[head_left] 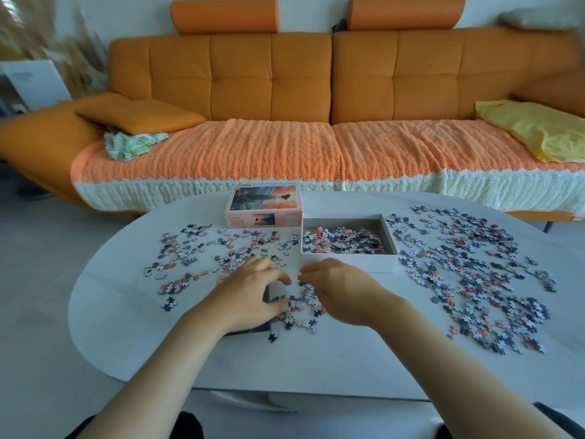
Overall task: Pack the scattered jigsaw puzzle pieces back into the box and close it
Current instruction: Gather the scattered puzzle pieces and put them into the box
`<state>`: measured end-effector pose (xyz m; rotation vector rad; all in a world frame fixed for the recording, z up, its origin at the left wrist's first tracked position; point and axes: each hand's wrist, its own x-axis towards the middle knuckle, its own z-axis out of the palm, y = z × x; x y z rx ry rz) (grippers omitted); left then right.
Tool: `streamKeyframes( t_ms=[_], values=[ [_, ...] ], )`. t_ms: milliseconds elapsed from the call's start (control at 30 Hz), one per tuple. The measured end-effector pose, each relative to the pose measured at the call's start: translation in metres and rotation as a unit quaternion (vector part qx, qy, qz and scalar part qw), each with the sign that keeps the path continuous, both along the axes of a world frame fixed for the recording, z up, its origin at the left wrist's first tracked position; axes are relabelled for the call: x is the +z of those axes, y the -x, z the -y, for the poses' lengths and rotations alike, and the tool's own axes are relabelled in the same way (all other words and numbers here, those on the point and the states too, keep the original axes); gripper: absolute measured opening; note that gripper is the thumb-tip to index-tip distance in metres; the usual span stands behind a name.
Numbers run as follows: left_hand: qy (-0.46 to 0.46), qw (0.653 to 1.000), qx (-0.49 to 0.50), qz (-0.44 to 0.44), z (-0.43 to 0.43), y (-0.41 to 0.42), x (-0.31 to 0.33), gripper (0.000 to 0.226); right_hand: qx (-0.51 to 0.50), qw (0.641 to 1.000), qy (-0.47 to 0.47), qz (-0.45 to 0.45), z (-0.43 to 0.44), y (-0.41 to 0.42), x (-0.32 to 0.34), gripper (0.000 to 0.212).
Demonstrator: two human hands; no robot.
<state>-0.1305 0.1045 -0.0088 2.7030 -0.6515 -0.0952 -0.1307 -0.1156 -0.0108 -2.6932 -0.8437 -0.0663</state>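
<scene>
Gathering a small heap of puzzle pieces (297,307) at lower centre of the frame, between the two hands. Left hand (253,293) sits on the heap's left, fingers curled inward, thumb low against the pieces. Right hand (335,289) is on its right, fingers arched over and pointing left. Both hands cupped loosely, palms facing; cannot tell whether any piece is actually pinched.

Key relation: the open box (389,245) lies just above and to the right of the heap, its near wall almost at the right hand's knuckles. Its long axis runs left-right. Right hand is nearer; the lift looks short, up and over that wall.

Box partly filled. Lid (264,201) stands upper left of it. Big spreads remain on the table (316,369), left (202,248) and right (468,267).
</scene>
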Motion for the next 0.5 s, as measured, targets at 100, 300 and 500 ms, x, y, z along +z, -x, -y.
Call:
streamKeyframes(
  t_ms=[100,300,500],
  values=[
    [-0.013,1.000,0.006,0.000,-0.016,0.006,-0.003,0.031,0.004,1.000,0.023,-0.007,-0.003,0.001,-0.004,0.041],
    [-0.050,0.999,0.008,0.007,-0.019,0.015,0.001,0.062,-0.038,0.998,-0.015,-0.044,0.011,0.008,0.017,0.027],
    [-0.083,0.996,-0.006,0.015,0.010,0.021,0.008,0.046,-0.124,0.979,0.084,-0.142,0.026,0.016,0.017,0.050]
  ],
)
